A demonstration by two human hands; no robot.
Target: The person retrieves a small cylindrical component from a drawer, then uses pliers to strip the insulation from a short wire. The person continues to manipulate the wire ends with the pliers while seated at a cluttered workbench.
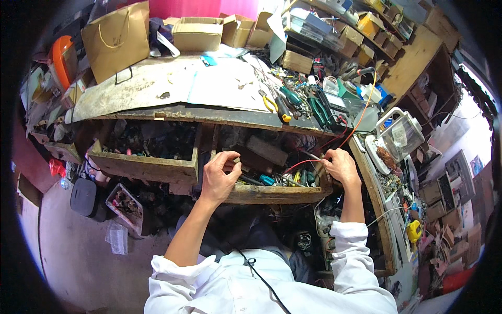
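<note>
My left hand [221, 175] is closed over the front left of an open wooden drawer [277, 196], with a small dark brownish piece [237, 159] between thumb and fingertips; its kind is too small to tell. At the drawer's right side my right hand [342, 166] pinches where a red wire [300, 163] meets its fingertips. An orange cable [361, 118] arcs from the bench top down behind this hand. Inside the drawer lie a grey block-shaped thing [266, 150], a teal-handled tool [267, 180] and several other tools, partly in shadow.
Left of it another open drawer [146, 166] is full of small parts. On the bench lie white sheets [225, 86], yellow-handled pliers [269, 102] and several tools. A clear plastic jug-like container [401, 133] stands at the right. A bin [125, 208] stands on the floor.
</note>
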